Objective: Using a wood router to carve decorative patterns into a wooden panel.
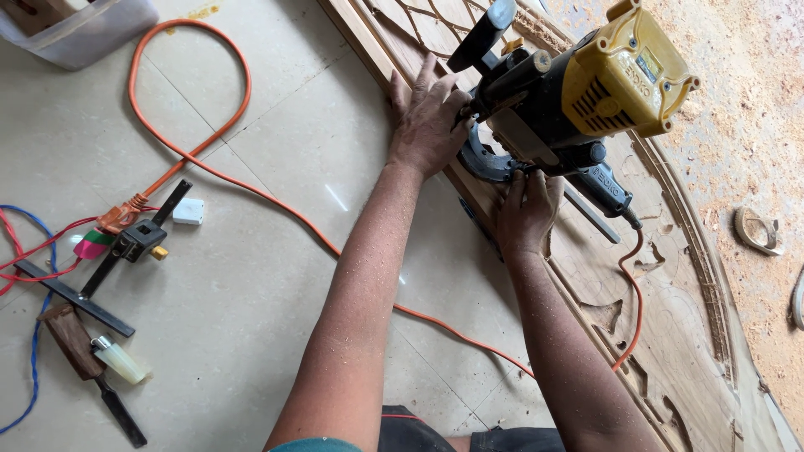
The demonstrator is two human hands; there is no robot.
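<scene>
A yellow-and-black router (578,92) is held down w/ both hands on a carved wooden panel (670,318) that lies flat on the tiled floor (251,318). The tool sits near the panel's left edge, toward the top of the view, its motor housing tilted to the right.

L hand (429,121): laid palm-down on the panel's edge rail, fingers spread and mostly flat, fingertips pressed against the router's black base (486,163). Nothing is clasped by it; whether the thumb is hooked round the base cannot be told.

R hand (528,209): curled around the near side of the base, just under the motor body, fingers bent and closed on it. A black side handle (607,188) is seen just beside this hand, not gripped by it.

An orange cable (193,151) is run from the tool's handle, down across the panel, under the forearms and over the floor in a big loop to a plug joint (121,216) at left. Near that joint: a black clamp (138,238), a small white block (188,211), red & blue wires (33,251), a wooden-handled tool (71,339) and a pale small bottle (121,360).

Sawdust is spread thick to the right of the panel (754,125); both forearms are dusted w/ it too. A corner of a grey plastic tub (79,33) is seen top left.
</scene>
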